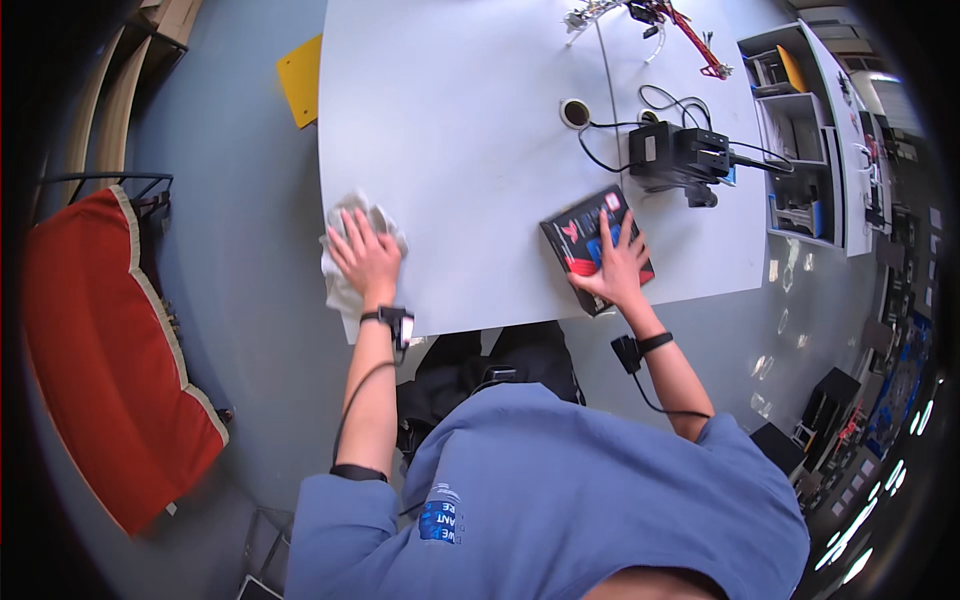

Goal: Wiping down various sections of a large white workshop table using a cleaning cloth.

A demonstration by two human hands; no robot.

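My left hand (370, 258) presses down with fingers stretched out on a crumpled white cloth (345, 292) at the left edge of the white table (455, 180). Part of the cloth is hidden beneath the palm. On the right, my right hand (618, 262) lies with spread fingers over a flat black box (568, 235) with red and blue print. The box rests at an angle close to the table's near edge, and the hand covers part of its top.
Beyond the box stands a black power adapter block (655, 150) with tangled cables. Two round cable holes, one a grommet (575, 113), pierce the tabletop. A red-armed drone frame (690, 40) sits at the far side. Shelves (795, 130) stand right; a red-covered object (120, 350) left.
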